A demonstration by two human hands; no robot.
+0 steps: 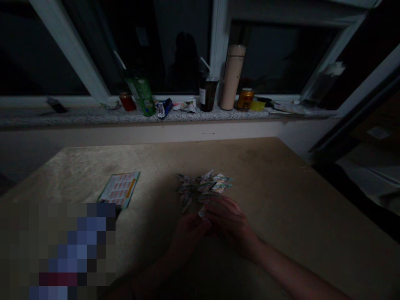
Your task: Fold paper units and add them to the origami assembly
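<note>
A small piece of folded paper shows between my two hands, low over the table. My left hand has its thumb and fingers closed on the paper's near side. From the right, my right hand closes over the same paper, its fingers bent and partly hiding it. Just beyond my fingers lies a cluster of several folded paper pieces, pointed and printed with coloured patterns. The dim light leaves the folds in my hands hard to make out.
A printed card lies on the table to the left, near a blurred-out area. Along the granite windowsill stand a green bottle, a dark cup with a straw, a pale tall flask and an orange can.
</note>
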